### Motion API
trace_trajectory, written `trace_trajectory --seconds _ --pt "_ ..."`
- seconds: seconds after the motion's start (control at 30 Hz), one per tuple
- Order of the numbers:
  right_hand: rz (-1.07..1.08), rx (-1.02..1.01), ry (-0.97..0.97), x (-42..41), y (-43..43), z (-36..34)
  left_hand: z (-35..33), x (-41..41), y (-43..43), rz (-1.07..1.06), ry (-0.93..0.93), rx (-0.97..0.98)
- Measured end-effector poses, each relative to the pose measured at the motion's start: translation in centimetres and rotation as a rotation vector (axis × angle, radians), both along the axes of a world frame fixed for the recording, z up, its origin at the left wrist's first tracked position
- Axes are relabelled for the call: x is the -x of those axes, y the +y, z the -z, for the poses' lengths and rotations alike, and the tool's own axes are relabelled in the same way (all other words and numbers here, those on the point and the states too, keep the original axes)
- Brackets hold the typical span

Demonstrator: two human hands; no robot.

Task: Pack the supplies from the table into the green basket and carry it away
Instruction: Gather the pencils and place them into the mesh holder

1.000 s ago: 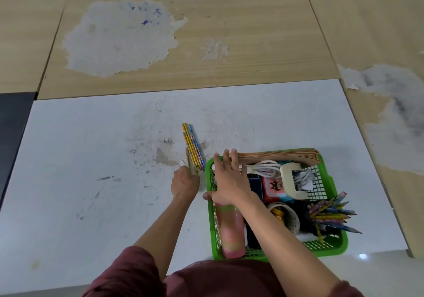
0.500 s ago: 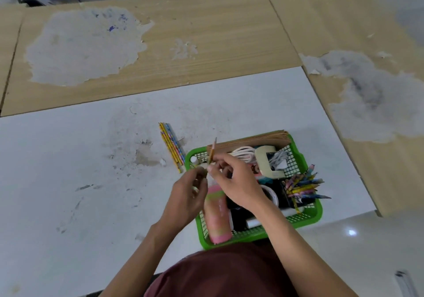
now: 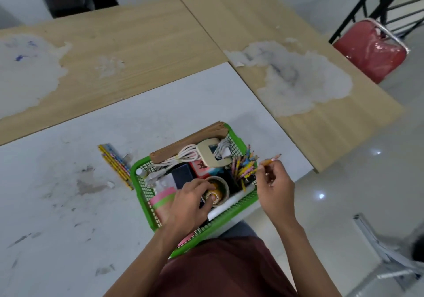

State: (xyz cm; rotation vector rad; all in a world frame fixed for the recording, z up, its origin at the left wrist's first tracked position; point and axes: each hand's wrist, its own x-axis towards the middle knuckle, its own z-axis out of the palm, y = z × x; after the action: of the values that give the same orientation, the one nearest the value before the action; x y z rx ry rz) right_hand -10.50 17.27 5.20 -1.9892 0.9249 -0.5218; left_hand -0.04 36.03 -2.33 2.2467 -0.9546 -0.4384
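View from a head-worn camera looking down at a white table. A green basket of plastic mesh sits at the table's near right corner, close to the person's body, and is crowded with supplies.

The left hand reaches down into the basket, its fingers curled over a roll of tape with the fingertips on the roll. The right hand is raised just outside the basket's right wall. Thumb and fingers pinch a single yellow pencil whose point angles up and away to the right.

Inside the basket, a stack of brown paper envelopes stands along the far wall. In front of it lie a coiled white cable and a beige C-shaped object (what it is cannot be told). A bundle of coloured pencils leans at the right side, tips poking above the rim. A pink and green bottle lies along the left wall. A dark blue case sits near the middle, and a white tube lies along the near right wall.

On the table, just beside the basket's left wall, lies a small bunch of yellow pencils.

Two worn wooden tables adjoin the white one, and a red chair stands at the upper right. The person wears a maroon shirt.
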Motion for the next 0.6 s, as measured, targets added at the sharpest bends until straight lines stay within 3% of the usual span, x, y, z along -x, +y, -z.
trace_trajectory --seconds 0.13,0.3,0.47,0.6 --pt "-0.038 0.065 0.003 -0.2 -0.2 0.8 1.0 0.4 0.8 -0.144 -0.028 -0.051" --pt "-0.242 0.093 0.276 -1.4 -0.7 3.2 1.3 0.9 2.2 -0.188 -0.059 -0.042" --pt "-0.233 0.070 0.139 -2.4 -0.7 1.9 0.4 0.7 2.3 -0.291 -0.019 0.017" --pt "-0.443 0.188 0.043 -6.3 0.5 0.6 -0.5 0.0 2.7 -0.425 -0.026 0.030"
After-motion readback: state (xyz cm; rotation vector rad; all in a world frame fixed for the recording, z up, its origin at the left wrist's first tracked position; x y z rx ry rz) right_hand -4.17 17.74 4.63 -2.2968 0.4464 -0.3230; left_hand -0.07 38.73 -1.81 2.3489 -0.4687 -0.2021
